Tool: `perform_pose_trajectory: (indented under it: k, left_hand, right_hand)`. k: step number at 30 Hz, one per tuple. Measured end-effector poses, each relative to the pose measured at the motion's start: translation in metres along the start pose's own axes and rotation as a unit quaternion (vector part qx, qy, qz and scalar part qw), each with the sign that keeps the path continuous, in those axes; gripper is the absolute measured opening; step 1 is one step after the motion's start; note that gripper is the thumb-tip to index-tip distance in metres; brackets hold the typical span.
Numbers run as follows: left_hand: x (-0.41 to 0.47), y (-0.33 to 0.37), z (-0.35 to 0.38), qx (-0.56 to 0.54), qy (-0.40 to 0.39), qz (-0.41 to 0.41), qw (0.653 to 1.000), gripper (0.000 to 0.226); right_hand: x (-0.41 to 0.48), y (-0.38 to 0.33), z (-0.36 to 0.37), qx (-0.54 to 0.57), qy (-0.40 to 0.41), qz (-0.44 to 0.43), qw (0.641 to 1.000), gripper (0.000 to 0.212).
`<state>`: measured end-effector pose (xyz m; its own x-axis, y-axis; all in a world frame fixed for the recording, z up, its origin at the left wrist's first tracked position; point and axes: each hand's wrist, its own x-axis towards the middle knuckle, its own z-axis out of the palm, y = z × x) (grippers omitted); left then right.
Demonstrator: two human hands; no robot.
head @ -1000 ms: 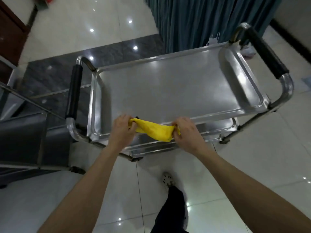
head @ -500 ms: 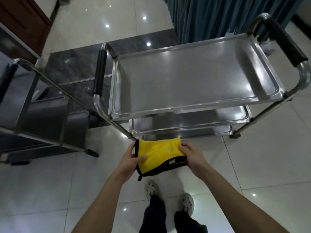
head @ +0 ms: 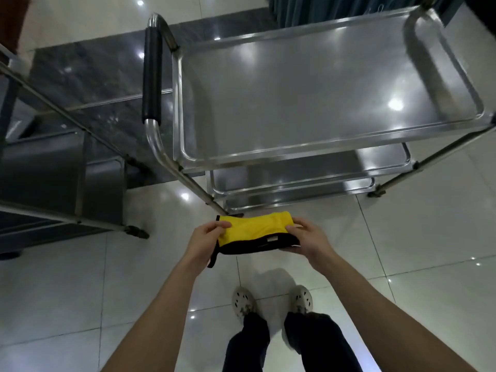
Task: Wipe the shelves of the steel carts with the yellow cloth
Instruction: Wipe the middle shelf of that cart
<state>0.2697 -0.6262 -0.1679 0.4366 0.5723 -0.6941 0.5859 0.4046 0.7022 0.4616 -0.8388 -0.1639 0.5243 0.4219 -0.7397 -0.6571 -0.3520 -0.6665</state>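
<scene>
A yellow cloth (head: 255, 227) with a black edge is stretched between my two hands, in the air over the floor in front of the steel cart. My left hand (head: 204, 238) pinches its left end and my right hand (head: 308, 238) grips its right end. The steel cart (head: 308, 98) stands just beyond, its top shelf bare and shiny, with two lower shelves (head: 308, 178) showing beneath the near rim. A black-padded handle (head: 151, 76) runs along the cart's left end.
A second steel cart (head: 59, 167) stands at the left, close to the first. A teal curtain (head: 335, 6) hangs behind the cart. My feet in light clogs (head: 271, 302) stand on glossy white tiles; a dark stone strip (head: 88, 76) lies beyond.
Both hands pulled the cloth back from the top shelf's near rim and lowered it in front of the cart, folding it flatter. I stepped back, so the cart sits farther up in view.
</scene>
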Motion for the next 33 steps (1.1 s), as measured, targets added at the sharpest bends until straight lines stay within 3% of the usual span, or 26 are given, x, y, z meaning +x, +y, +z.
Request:
perform_pose_trajectory:
  k: [3,6,9,12,14,16,19,23,26,29,31,33]
  left_hand:
    - [0.03,-0.016,0.001,-0.135,0.014,-0.054,0.989,0.031]
    - [0.064,-0.037,0.006,-0.196,-0.038,-0.022,0.98,0.04]
    - [0.099,-0.061,0.011,-0.086,-0.051,0.107,0.989,0.047]
    - [0.131,-0.079,0.02,-0.027,0.014,0.161,0.986,0.055]
    - [0.152,-0.085,0.024,0.025,0.104,0.203,0.973,0.041]
    - [0.174,-0.09,0.023,0.068,0.172,0.237,0.954,0.01]
    - [0.208,-0.083,0.018,0.102,0.21,0.277,0.932,0.05]
    - [0.247,-0.049,0.02,0.127,0.267,0.288,0.911,0.036]
    - [0.266,-0.047,0.032,0.142,0.257,0.326,0.899,0.049]
    - [0.266,-0.083,0.039,0.107,0.315,0.421,0.844,0.037]
    - [0.27,-0.108,0.036,0.083,0.354,0.468,0.806,0.02]
    - [0.276,-0.123,0.03,0.047,0.414,0.487,0.767,0.027]
  right_hand:
    - [0.029,0.01,0.004,0.006,0.05,-0.006,0.999,0.033]
    - [0.073,0.024,0.004,0.012,0.045,-0.05,0.998,0.02]
    - [0.123,0.037,0.005,0.013,0.034,-0.082,0.996,0.005]
    - [0.164,0.045,0.008,0.05,0.012,-0.098,0.994,0.019]
    - [0.185,0.05,0.01,0.088,-0.039,-0.116,0.989,0.038]
    - [0.203,0.055,0.015,0.069,-0.07,-0.15,0.984,0.046]
    - [0.231,0.054,0.026,-0.04,-0.026,-0.243,0.969,0.017]
    - [0.272,0.019,0.043,-0.135,0.05,-0.308,0.941,0.021]
    - [0.295,0.007,0.059,-0.262,0.079,-0.35,0.896,0.036]
    - [0.303,0.032,0.067,-0.399,0.157,-0.441,0.788,0.033]
    - [0.308,0.052,0.074,-0.41,0.15,-0.516,0.737,0.028]
    - [0.314,0.064,0.084,-0.416,0.142,-0.587,0.68,0.026]
